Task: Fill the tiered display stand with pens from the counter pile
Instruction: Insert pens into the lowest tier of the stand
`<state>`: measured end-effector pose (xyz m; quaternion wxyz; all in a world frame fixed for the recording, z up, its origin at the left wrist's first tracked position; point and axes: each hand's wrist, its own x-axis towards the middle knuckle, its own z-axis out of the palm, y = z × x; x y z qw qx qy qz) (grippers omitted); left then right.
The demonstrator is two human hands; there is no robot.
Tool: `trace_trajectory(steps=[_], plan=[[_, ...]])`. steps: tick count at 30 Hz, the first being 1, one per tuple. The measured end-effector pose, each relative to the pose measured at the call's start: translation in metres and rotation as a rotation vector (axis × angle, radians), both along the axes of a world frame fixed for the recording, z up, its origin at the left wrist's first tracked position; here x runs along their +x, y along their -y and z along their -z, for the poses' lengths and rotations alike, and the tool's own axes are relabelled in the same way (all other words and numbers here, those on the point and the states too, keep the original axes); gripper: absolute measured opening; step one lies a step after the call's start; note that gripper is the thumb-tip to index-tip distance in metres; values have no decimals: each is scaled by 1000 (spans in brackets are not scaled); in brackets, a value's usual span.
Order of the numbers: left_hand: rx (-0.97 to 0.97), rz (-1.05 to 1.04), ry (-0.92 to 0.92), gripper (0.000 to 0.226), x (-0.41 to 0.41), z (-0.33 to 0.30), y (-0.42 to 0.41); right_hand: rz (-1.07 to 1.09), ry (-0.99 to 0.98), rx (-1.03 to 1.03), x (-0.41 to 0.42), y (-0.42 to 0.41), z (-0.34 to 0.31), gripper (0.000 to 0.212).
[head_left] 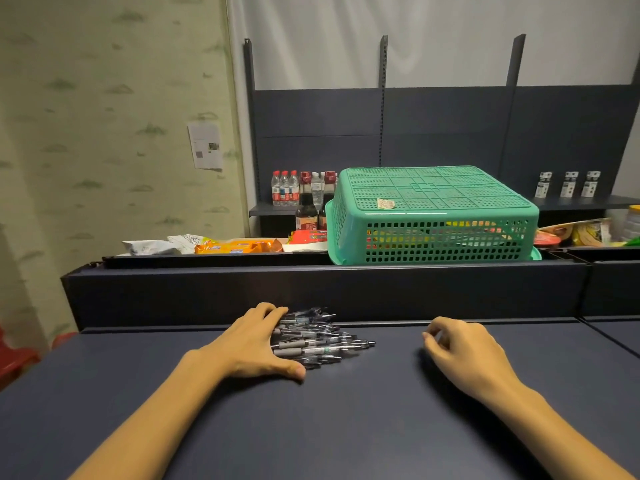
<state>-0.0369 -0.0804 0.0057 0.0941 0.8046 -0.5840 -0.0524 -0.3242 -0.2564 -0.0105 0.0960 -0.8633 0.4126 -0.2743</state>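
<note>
A pile of clear pens with grey grips [322, 341] lies on the dark blue counter [346, 427], close to its raised back ledge. My left hand [252, 344] cups the pile's left end, with the fingers curled over the pens and the thumb stretched along the pile's near side. My right hand [464, 351] rests on the counter well to the right of the pile, its fingers loosely curled and holding nothing. No tiered display stand shows in this view.
Behind the back ledge [311, 292] an upturned green plastic basket [433, 216] sits among snack packets [235, 245]. Dark sauce bottles [306, 206] and water bottles [284, 188] stand on a shelf further back. Something red [17, 358] is at the far left.
</note>
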Motion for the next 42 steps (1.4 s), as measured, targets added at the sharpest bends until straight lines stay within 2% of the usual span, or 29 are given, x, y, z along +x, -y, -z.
trace_trajectory(steps=[8, 12, 16, 25, 29, 36, 40, 42], plan=[[38, 15, 67, 141, 5, 0, 8, 4, -6, -1, -1, 0, -2, 12], [41, 39, 119, 128, 3, -3, 11, 9, -3, -8, -1, 1, -3, 12], [40, 45, 50, 106, -1, -6, 9, 9, -1, -7, -1, 0, -3, 12], [122, 66, -34, 116, -4, -13, 7, 9, -2, -10, -1, 0, -3, 14], [135, 58, -53, 91, -6, -15, 7, 5, 2, -9, -2, 1, -3, 14], [236, 40, -29, 81, -13, -24, 14, -6, -3, -19, 0, 0, -3, 14], [246, 28, -55, 53, -17, -26, 17, -2, -9, -22, 0, 0, -3, 14], [257, 17, -34, 51, -21, -25, 17, -5, -10, -20, 0, -1, -4, 14]])
